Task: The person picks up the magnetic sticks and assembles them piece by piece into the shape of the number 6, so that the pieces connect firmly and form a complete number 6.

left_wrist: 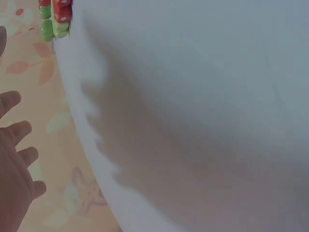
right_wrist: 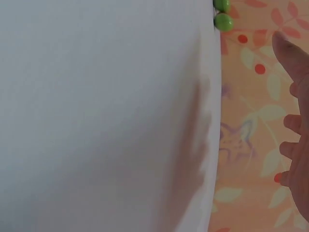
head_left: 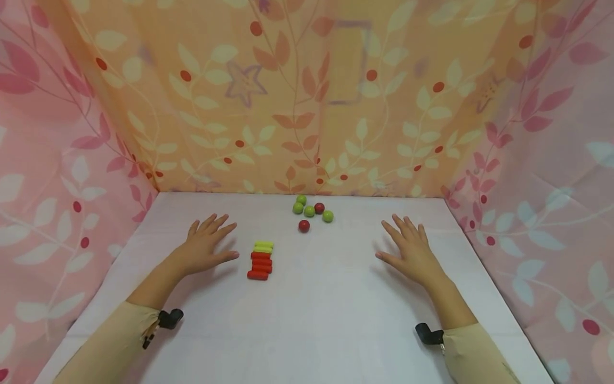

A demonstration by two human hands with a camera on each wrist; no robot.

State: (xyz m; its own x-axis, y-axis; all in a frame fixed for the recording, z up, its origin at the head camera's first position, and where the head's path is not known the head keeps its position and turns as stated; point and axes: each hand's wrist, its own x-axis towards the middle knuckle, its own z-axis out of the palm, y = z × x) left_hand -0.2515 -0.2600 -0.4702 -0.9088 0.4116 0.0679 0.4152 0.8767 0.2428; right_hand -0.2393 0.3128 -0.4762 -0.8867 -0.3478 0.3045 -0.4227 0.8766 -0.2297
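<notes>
Head view, 12 o'clock toward the patterned curtain [head_left: 297, 122]. I read the left hand [head_left: 205, 249] as spread wide, fingers straight, holding nothing; its shadow falls on the white table [head_left: 336, 304], so I judge it held above the cloth. Right hand [head_left: 410, 253]: likewise wide, likewise holding nothing. Both seem kept well out to the sides to leave the pieces undisturbed.

Just beside the left hand, at its 3 o'clock: four red cylinders [head_left: 261, 269], with two yellow-green cylinders [head_left: 264, 245] at the 12 o'clock end. Laid flank to flank and grouped by colour, presumably against rolling.

From the right hand, toward 10 o'clock and well apart: four green balls [head_left: 309, 211] and two red balls [head_left: 304, 226]. Loosely clustered, colours mixed; I see no deliberate order there.
</notes>
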